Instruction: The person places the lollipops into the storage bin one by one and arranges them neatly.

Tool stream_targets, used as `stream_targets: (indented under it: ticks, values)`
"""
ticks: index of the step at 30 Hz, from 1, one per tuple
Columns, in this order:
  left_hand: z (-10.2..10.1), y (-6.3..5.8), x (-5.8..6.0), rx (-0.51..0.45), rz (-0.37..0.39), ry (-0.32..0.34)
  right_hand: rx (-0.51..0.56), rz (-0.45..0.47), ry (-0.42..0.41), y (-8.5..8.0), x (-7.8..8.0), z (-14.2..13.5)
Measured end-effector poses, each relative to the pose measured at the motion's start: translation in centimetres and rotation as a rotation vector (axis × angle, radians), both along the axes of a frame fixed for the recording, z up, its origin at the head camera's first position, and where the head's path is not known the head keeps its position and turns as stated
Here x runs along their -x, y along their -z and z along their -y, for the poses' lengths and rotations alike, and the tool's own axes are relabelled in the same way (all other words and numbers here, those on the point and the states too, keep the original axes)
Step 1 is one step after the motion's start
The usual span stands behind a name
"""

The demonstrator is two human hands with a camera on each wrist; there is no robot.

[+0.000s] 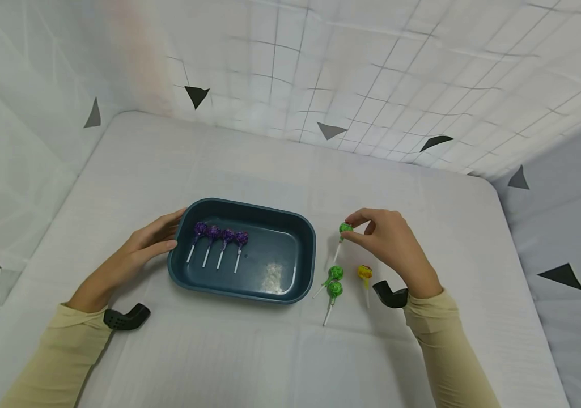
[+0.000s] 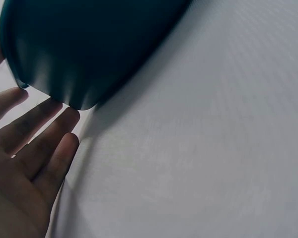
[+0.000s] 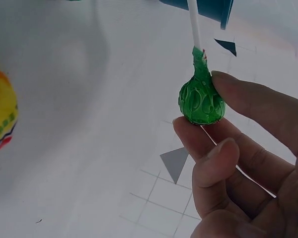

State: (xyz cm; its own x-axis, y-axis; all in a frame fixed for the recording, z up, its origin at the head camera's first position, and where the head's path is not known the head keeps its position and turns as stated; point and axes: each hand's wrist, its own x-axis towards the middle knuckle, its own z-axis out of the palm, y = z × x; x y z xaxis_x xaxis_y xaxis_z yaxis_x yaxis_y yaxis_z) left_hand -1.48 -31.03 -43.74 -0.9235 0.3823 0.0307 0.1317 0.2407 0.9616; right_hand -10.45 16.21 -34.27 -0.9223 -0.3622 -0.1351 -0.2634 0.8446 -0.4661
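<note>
Fingers, your right hand (image 1: pixel 389 241): pinching round green-wrapped lollipop (image 1: pixel 346 228) (press lightly); left hand (image 1: pixel 137 249): apart, touching blue oblong plastic tray (image 1: pixel 264 246).

Draped booth (image 1: pixel 30 130), room type unclear: white work surface (image 1: pixel 249 357), pale sheets (image 1: pixel 254 107) printed with triangles (image 1: pixel 196 95) walling three sides.

Beige sleeves (image 1: pixel 60 348), curved black wrist cameras (image 1: pixel 128 317)

tray (image 1: pixel 257 258) on table (image 1: pixel 208 351) | four lollipops (image 1: pixel 227 235) inside | other lollipops (image 1: pixel 335 290) right of it
</note>
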Motion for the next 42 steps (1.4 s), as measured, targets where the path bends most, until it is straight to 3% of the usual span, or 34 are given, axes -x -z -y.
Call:
stream_targets:
  ticks: [42]
  values:
    - [0.0, -0.3, 0.1, -0.025, 0.011, 0.005, 0.003, -0.031, -0.105, -2.1, 0.4, 3.5]
